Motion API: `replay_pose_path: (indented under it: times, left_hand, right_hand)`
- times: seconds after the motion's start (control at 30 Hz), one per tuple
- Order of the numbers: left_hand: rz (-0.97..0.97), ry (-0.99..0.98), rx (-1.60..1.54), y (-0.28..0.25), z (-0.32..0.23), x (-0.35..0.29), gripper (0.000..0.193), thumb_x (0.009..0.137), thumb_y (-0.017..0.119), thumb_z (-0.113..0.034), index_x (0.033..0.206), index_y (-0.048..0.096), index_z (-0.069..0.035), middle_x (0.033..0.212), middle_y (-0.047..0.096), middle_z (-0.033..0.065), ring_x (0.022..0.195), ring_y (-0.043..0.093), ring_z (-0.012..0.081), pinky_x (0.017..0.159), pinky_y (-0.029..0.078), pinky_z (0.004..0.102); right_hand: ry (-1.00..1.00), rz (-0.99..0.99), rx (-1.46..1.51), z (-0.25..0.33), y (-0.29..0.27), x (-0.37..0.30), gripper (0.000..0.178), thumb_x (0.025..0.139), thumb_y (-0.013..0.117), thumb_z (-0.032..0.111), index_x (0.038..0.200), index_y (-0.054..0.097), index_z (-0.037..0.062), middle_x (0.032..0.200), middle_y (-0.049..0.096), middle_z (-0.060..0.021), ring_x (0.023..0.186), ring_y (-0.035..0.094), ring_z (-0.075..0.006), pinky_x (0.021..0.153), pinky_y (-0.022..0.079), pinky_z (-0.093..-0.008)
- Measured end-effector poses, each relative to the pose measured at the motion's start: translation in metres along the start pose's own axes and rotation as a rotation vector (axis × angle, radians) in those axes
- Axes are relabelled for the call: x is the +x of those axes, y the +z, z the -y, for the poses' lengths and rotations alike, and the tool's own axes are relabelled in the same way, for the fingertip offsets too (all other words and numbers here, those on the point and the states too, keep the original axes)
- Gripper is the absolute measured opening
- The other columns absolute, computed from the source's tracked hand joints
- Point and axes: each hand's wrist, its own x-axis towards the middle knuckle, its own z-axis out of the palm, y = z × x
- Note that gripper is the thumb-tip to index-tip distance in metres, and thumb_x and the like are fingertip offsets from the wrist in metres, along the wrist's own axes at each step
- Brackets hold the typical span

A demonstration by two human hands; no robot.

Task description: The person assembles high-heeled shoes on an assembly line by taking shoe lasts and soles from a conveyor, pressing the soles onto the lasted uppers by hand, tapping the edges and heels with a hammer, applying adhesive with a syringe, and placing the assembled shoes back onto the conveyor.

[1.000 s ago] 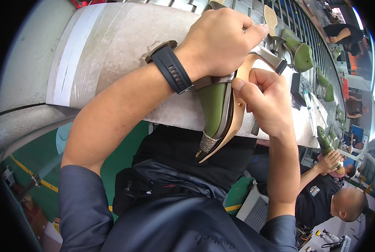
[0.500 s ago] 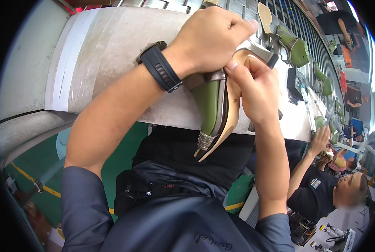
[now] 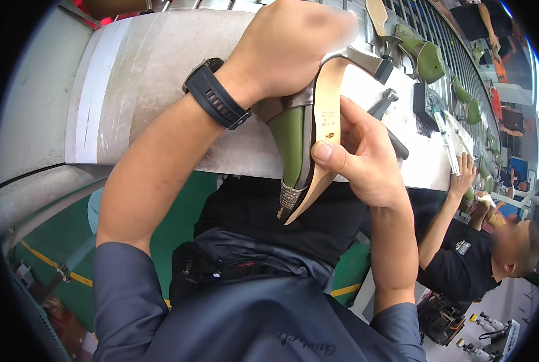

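A dark strappy shoe with a glittery toe band [image 3: 290,196] sits on a green shoe last [image 3: 290,145], toe pointing toward me. My left hand [image 3: 287,51] is closed round its heel end, and its fingertips are blurred and partly hidden. A tan sole [image 3: 328,114] lies along the shoe's underside, standing apart from it at the toe. My right hand [image 3: 369,157] pinches the sole's edge near the middle, with the thumb pressed on its face. The silvery-grey high heel [image 3: 363,60] juts out to the right above my right hand.
A pale worktop [image 3: 161,78] lies beneath my hands. On it are a metal-headed tool [image 3: 389,99], a black box [image 3: 423,102] and syringes [image 3: 445,142]. More green lasts [image 3: 429,60] stand along a roller conveyor. At the right, a co-worker's hand [image 3: 464,175] reaches in.
My right hand has slid down from the heel end to the middle of the sole. Shoe and left hand have shifted slightly left, and the sole's face has turned more toward view.
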Motion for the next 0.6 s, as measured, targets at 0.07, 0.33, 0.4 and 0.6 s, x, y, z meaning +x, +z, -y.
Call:
replay_pose_path:
  times: [0.07, 0.33, 0.4, 0.6]
  left_hand:
    - [0.014, -0.029, 0.008, 0.000, -0.002, 0.001, 0.037, 0.103, 0.059, -0.026, 0.086, 0.068, 0.006, 0.070, 0.066, 0.0153, 0.065, 0.058, 0.0167, 0.062, 0.048, 0.0362]
    - [0.057, -0.046, -0.027, -0.005, -0.002, -0.001, 0.036, 0.105, 0.060, -0.025, 0.086, 0.069, 0.004, 0.073, 0.067, 0.0065, 0.070, 0.057, 0.0102, 0.063, 0.048, 0.0306]
    - [0.047, -0.076, -0.114, -0.012, 0.006, 0.000, 0.031, 0.106, 0.059, -0.022, 0.095, 0.070, 0.005, 0.082, 0.070, 0.0075, 0.075, 0.061, 0.0114, 0.067, 0.051, 0.0296]
    - [-0.034, 0.194, 0.185, -0.068, 0.012, -0.069, 0.074, 0.098, 0.060, -0.065, 0.128, 0.063, 0.002, 0.120, 0.063, 0.0084, 0.109, 0.061, 0.0156, 0.094, 0.049, 0.0299]
  right_hand:
    - [0.004, -0.040, 0.002, 0.000, 0.002, 0.001, 0.072, 0.086, 0.085, 0.019, 0.143, 0.050, -0.0078, 0.116, 0.071, -0.0135, 0.101, 0.069, -0.0157, 0.093, 0.055, -0.0320]
    - [-0.045, -0.149, -0.088, 0.005, -0.001, 0.041, 0.061, 0.086, 0.087, 0.032, 0.126, 0.064, -0.0068, 0.101, 0.075, -0.0139, 0.085, 0.073, -0.0164, 0.075, 0.061, -0.0314]
    - [-0.056, -0.155, -0.128, 0.010, -0.001, 0.045, 0.062, 0.086, 0.086, 0.035, 0.126, 0.065, -0.0076, 0.102, 0.075, -0.0150, 0.086, 0.073, -0.0170, 0.075, 0.061, -0.0319]
    - [-0.511, -0.152, -1.074, 0.022, -0.019, 0.011, 0.079, 0.073, 0.089, 0.052, 0.122, 0.069, -0.0067, 0.111, 0.073, -0.0271, 0.096, 0.072, -0.0437, 0.087, 0.058, -0.0459]
